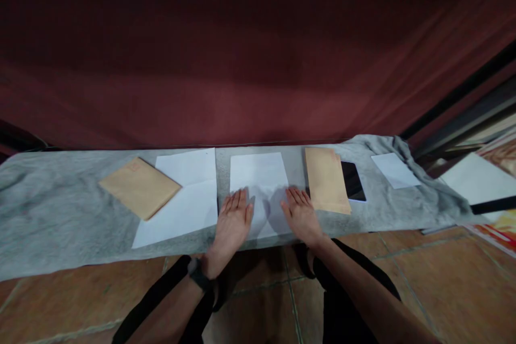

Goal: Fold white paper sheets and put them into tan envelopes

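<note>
A white sheet of paper [258,169] lies in front of me on the grey cloth. At its left edge rests my left hand [234,217], fingers stretched out flat and holding nothing. My right hand [300,215] lies on the right edge in the same way, fingers extended and thumb apart. To the right, close to my right fingertips, is a small stack of brown envelopes [327,180], partly covering a dark phone or tablet [353,181]. On the left, another brown envelope [141,187] overlaps creased white paper [187,188].
The grey cloth [60,209] covers a long, narrow surface, with a dark red curtain-like backdrop [242,64] behind it. A smaller white sheet [395,170] lies at the right. Brown floor tiles [266,306] show below, around my legs.
</note>
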The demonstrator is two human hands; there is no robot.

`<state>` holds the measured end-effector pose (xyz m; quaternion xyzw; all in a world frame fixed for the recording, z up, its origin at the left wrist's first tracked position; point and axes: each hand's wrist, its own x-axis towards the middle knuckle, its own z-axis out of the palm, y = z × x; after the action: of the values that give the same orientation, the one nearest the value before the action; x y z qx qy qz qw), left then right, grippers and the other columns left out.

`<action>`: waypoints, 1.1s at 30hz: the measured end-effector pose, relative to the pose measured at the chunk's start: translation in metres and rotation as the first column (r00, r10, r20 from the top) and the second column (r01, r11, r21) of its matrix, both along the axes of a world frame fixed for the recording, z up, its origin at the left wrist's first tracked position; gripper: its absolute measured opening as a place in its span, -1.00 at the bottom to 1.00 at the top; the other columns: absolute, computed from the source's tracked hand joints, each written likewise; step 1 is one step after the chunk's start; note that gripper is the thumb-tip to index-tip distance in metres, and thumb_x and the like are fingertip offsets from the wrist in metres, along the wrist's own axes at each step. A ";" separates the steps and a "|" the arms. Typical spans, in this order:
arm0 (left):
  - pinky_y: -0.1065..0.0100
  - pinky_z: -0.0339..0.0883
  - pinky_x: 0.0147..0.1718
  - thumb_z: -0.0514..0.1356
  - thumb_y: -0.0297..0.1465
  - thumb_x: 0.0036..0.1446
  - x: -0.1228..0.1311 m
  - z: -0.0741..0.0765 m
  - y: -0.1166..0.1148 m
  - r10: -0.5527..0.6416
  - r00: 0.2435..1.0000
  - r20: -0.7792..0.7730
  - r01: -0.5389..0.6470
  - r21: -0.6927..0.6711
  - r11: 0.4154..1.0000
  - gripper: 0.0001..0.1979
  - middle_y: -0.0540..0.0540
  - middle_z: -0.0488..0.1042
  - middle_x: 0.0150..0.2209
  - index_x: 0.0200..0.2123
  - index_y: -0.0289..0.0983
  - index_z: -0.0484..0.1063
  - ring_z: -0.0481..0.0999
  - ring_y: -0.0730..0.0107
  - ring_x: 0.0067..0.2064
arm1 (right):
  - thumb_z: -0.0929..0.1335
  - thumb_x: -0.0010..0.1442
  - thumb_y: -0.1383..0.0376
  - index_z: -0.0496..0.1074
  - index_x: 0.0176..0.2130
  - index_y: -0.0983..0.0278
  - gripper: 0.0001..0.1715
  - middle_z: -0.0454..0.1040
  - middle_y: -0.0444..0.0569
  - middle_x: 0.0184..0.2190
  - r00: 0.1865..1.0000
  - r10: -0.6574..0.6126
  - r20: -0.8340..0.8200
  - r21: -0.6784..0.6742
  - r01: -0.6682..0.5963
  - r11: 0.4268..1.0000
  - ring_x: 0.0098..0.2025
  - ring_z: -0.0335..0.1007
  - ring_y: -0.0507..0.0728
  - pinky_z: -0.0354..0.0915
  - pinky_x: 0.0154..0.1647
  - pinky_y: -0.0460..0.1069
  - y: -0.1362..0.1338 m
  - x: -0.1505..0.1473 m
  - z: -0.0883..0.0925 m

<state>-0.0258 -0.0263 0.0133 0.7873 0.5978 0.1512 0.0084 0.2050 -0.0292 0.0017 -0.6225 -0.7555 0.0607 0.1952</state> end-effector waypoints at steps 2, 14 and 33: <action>0.03 0.08 0.41 -0.16 -0.27 0.45 0.008 0.008 0.025 -0.028 0.999 0.045 0.027 0.030 0.999 -0.44 -0.30 0.20 0.42 0.38 -0.40 0.19 0.18 0.14 0.44 | 0.09 0.51 0.12 0.29 0.35 0.38 -0.36 0.30 0.19 0.36 0.997 0.036 -0.074 0.005 -0.036 0.999 0.42 0.17 0.25 0.08 0.45 0.24 0.027 -0.008 0.012; -0.03 -0.07 0.43 -0.07 -0.48 0.31 0.040 -0.020 0.107 -0.040 0.996 -0.078 0.032 -0.100 0.994 -0.36 -0.30 0.07 0.46 0.44 -0.37 0.10 0.00 0.13 0.50 | 0.04 0.53 0.16 0.14 0.43 0.32 -0.38 0.18 0.09 0.43 0.994 0.097 -0.046 -0.094 -0.101 0.990 0.49 0.00 0.17 -0.07 0.49 0.22 0.104 -0.076 -0.008; 0.06 0.28 0.25 0.08 -0.21 0.35 -0.006 0.005 0.078 0.235 0.970 -0.068 -0.240 -0.082 0.967 -0.38 -0.49 0.36 0.28 0.32 -0.51 0.28 0.41 -0.07 0.28 | 0.23 0.42 0.23 0.37 0.26 0.42 -0.47 0.40 0.30 0.27 0.977 -0.202 0.064 -0.044 0.205 0.978 0.23 0.40 0.33 0.26 0.25 0.18 0.093 -0.028 0.008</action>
<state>-0.0318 0.0516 0.0188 0.7130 0.6938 0.1014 0.0083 0.1768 0.0641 0.0098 -0.7026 -0.6916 0.0411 0.1622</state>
